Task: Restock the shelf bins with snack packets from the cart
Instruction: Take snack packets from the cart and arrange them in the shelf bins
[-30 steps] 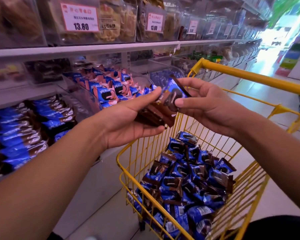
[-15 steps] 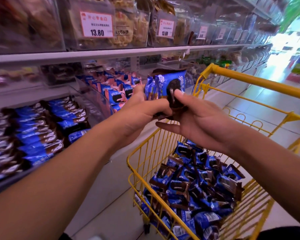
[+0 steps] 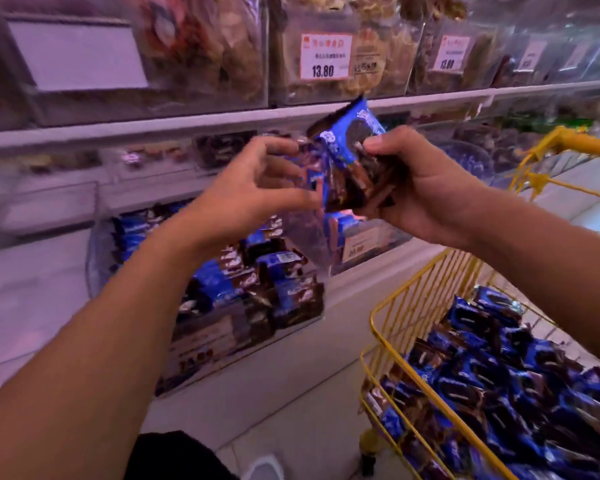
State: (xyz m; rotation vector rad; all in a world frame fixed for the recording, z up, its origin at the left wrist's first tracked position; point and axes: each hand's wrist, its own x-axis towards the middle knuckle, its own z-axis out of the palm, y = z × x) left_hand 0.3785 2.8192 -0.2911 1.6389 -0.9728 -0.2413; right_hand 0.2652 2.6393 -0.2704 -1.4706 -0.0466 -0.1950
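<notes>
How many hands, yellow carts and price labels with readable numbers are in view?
Hands: 2, left hand and right hand, both gripping snack packets
Yellow cart: 1
Readable price labels: 2
Total: 5

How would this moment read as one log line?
right hand grips packet bundle | left hand touches bundle | above shelf bin | cart loaded
</notes>
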